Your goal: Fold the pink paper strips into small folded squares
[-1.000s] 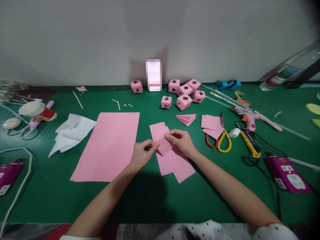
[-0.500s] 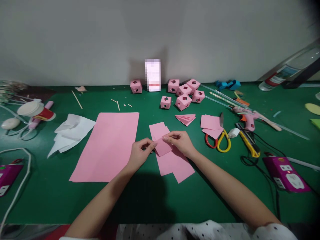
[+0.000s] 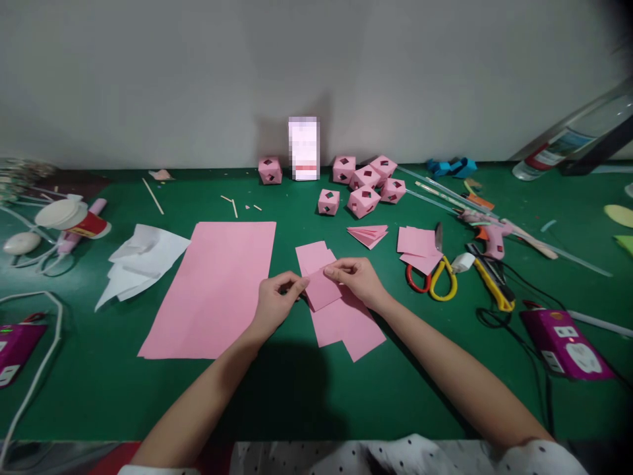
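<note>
A small pink paper square (image 3: 324,291) is held between my hands above other pink paper pieces (image 3: 332,326) lying on the table. My left hand (image 3: 279,300) pinches its left corner between thumb and fingers. At its upper right edge, my right hand (image 3: 357,278) grips it with thumb and index finger. Left of them lies a large pink sheet stack (image 3: 217,290). Folded pink paper triangles (image 3: 368,235) rest just beyond my right hand, and more pink squares (image 3: 418,243) partly cover the scissors (image 3: 443,280).
Several pink paper polyhedra (image 3: 364,201) and a lit phone (image 3: 304,148) stand by the wall. To the right are a glue gun (image 3: 489,234), a utility knife (image 3: 497,287), a purple power socket (image 3: 566,343) and a bottle (image 3: 568,145). Crumpled white paper (image 3: 141,260) and a paper cup (image 3: 74,219) sit left.
Almost nothing differs. Both hands keep hold of the paper square, with only a very slight shift of the fingers and the view.
</note>
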The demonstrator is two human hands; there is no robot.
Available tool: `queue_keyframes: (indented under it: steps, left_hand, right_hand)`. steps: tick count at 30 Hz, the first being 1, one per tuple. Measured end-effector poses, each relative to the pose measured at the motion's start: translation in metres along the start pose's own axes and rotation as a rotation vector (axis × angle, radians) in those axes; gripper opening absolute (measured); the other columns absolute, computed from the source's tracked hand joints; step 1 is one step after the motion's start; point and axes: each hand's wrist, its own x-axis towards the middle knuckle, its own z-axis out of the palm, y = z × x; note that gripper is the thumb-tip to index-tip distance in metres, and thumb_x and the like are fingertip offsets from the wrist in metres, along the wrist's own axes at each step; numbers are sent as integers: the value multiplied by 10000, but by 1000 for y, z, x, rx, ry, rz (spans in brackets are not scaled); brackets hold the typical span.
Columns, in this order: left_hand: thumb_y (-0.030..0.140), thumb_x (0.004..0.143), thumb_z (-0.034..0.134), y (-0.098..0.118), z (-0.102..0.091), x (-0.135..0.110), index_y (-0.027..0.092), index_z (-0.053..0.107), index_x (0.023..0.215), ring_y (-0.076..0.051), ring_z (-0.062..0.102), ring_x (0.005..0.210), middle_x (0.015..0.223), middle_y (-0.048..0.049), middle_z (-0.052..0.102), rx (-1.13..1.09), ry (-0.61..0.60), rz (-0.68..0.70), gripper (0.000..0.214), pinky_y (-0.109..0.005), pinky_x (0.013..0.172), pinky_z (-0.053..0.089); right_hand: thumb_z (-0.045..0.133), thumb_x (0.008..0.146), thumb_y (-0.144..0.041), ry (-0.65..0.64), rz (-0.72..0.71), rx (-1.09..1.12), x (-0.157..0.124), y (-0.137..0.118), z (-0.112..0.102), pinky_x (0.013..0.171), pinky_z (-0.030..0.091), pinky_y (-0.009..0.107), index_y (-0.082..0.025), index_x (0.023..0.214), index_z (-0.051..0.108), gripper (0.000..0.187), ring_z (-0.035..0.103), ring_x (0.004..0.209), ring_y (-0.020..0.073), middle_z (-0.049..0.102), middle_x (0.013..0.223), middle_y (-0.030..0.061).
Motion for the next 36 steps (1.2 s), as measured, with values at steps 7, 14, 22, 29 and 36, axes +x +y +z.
queue_keyframes:
  steps: [7,14,22,29,36]
  left_hand:
    - [358,821,636,1,-1,3,160,621,642,-100,559,549,585,13,616,-57,-41,-48,268,-194,549,460]
    - [392,825,617,-1,-4,6,155,619,678,-108,553,576,629,5,610,-52,-115,-67,278,-210,559,457]
    - [366,811,636,-5,-2,7,152,655,775,-124,580,657,733,-20,654,-29,-145,-30,218,-212,593,439]
    - [363,817,625,-3,-4,7,150,625,726,-106,549,605,670,3,620,-11,-157,-29,232,-204,573,419]
    - [339,844,580,1,2,4,158,642,726,-110,530,598,644,3,607,122,-189,55,225,-207,553,392]
  right_hand:
    - [702,733,-476,-26,-43,-53,-1,-1,-1,531,361,238,-137,762,691,341,452,564,102,563,605,-3]
    - [662,766,-481,-31,-63,-97,-3,-5,1,530,366,242,-152,679,647,341,447,548,108,536,585,-11]
    - [604,834,-394,-81,-142,-225,-7,1,6,594,406,244,-156,806,683,252,540,643,130,643,726,20]
    - [585,827,-278,-74,-170,-228,-6,1,6,639,433,246,-153,822,670,151,568,679,132,665,776,32]
    - [575,786,-195,-195,-198,-415,-10,-1,10,598,406,229,-155,780,682,115,531,617,117,640,684,5]
